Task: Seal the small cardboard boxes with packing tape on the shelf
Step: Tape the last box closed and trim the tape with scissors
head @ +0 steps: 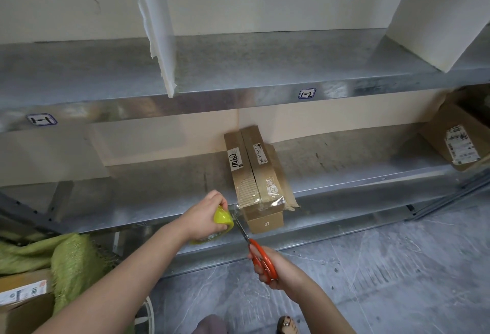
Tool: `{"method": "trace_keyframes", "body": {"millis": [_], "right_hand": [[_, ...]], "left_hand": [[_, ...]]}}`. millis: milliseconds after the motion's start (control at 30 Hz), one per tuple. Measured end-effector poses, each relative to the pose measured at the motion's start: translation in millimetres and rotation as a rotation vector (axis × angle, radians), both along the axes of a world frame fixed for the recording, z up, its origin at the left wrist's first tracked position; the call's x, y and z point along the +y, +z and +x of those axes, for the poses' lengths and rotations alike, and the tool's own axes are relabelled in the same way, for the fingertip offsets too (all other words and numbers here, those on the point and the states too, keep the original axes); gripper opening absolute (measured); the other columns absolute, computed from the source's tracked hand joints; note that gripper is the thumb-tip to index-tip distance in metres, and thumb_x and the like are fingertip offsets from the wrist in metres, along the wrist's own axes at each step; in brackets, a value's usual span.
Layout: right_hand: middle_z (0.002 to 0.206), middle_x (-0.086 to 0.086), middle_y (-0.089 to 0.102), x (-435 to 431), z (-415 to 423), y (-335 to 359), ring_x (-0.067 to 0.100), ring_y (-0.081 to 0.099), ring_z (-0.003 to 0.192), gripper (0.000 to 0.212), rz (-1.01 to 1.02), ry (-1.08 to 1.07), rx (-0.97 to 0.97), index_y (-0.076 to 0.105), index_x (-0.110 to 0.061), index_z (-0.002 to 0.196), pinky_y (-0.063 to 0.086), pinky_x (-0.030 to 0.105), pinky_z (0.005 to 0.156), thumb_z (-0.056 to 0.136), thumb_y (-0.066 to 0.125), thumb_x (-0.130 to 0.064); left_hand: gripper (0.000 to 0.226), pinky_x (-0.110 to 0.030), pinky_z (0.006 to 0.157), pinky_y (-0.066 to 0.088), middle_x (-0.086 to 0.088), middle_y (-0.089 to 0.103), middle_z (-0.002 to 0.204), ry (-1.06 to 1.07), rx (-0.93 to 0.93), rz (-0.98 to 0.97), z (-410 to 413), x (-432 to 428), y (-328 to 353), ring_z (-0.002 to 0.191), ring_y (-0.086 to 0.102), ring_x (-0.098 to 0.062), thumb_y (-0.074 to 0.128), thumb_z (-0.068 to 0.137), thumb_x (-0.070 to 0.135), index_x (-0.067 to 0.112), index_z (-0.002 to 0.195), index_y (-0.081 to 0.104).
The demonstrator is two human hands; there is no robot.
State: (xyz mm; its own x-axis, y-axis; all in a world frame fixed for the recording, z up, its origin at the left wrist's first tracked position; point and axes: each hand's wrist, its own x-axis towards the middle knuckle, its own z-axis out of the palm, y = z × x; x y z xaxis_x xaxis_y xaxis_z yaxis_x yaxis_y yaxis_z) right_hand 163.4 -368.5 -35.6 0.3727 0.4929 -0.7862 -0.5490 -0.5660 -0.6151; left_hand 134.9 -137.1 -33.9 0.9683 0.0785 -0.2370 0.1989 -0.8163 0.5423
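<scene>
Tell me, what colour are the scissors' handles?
Orange: the scissors in the right hand, head view.

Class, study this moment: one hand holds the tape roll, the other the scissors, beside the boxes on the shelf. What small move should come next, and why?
Probably close the orange-handled scissors in the right hand to cut the clear packing tape. It stretches from the yellow-cored tape roll in the left hand to the small brown cardboard boxes, with the blades at it.
</scene>
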Motion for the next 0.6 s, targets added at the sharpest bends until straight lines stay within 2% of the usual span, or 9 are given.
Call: {"method": "trace_keyframes", "body": {"millis": [300,467,600], "right_hand": [[0.059,-0.002,0.050,11.3,6.9,-6.2,0.011,0.045,0.050,0.028,-0.013,-0.002,-0.032,0.058,-0.016,0.098,0.027,0.023,0.054,0.100,0.048,-0.042],[0.050,-0.004,0.052,5.8,6.8,-8.3,0.005,0.045,0.040,0.023,0.077,-0.124,-0.018,0.060,-0.005,0.101,0.033,0.015,0.042,0.097,0.058,-0.028],[0.050,-0.003,0.056,4.5,8.9,-9.6,0.006,0.048,0.041,0.019,0.094,-0.168,-0.051,0.064,-0.006,0.094,0.036,0.016,0.043,0.094,0.063,-0.025]], "left_hand": [[0.041,-0.034,0.094,0.041,0.004,0.039,0.116,-0.013,0.007,0.003,-0.2,4.6,1.9,0.107,0.046,-0.015,0.075,0.077,0.028,0.025,0.101,0.043],[0.039,-0.032,0.094,0.040,0.004,0.038,0.116,-0.028,-0.009,-0.006,0.9,6.7,2.8,0.106,0.045,-0.014,0.075,0.078,0.027,0.024,0.101,0.043],[0.039,-0.029,0.091,0.039,0.004,0.039,0.114,-0.049,-0.024,-0.017,3.6,6.4,3.0,0.103,0.045,-0.013,0.076,0.078,0.025,0.023,0.100,0.044]]}}
